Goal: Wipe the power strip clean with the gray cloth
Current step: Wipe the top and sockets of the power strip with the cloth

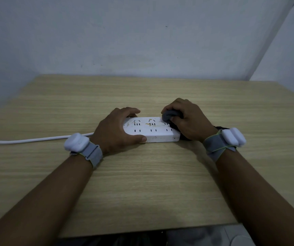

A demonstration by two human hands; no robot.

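Lying flat mid-worktop (142, 183), the white power strip (153, 132) is gripped at its left end by the left hand (114, 132); the right hand (187, 121) squeezes the gray cloth (168, 115) on its far right corner.

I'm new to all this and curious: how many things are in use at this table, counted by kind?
power strip: 1
gray cloth: 1
hands: 2 (left hand, right hand)
white wrist devices: 2 (left, right)
Total: 6
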